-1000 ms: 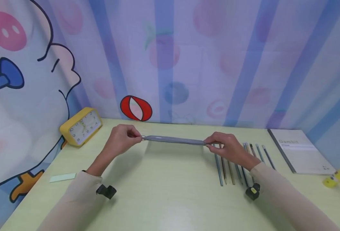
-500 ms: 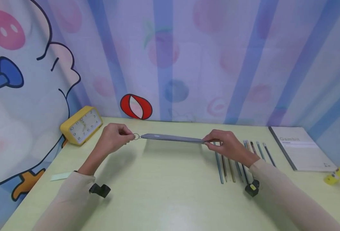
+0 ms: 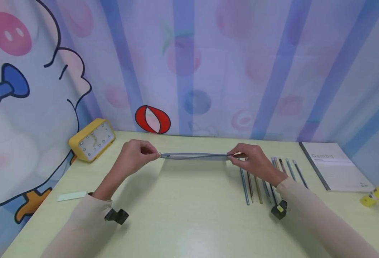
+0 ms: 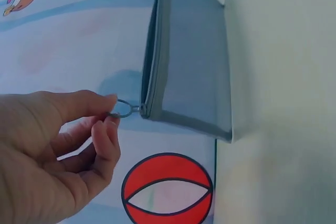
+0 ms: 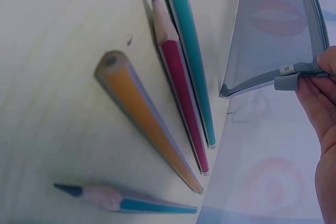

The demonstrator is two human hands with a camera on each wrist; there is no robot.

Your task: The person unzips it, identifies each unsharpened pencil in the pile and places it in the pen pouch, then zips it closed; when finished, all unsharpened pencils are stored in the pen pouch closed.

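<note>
A grey mesh zipper pouch [image 3: 194, 157] is stretched between my two hands above the table, its top edge towards the head camera. My left hand [image 3: 136, 157] pinches a metal ring [image 4: 130, 108] at the pouch's left top corner between thumb and index finger; the other fingers curl below. At the opposite top corner my right hand [image 3: 252, 161] pinches the fabric, beside a small grey tab [image 5: 286, 82] and a white size label [image 5: 286, 69]. A dark gap runs along the zip edge in the left wrist view. Whether anything lies inside is unclear.
Several pencils [image 3: 244, 186] lie in a row under and beside my right forearm. A notebook [image 3: 337, 166] and a yellow cylinder [image 3: 377, 194] are at the right. On the left stand a yellow clock [image 3: 92, 140] and a pale green strip [image 3: 72, 196]. A printed curtain [image 3: 221, 64] hangs behind.
My left hand went left, baring the ring, then came back right against the pouch's corner. The pouch's top edge now shows a slightly wider gap. The right hand barely moved.
</note>
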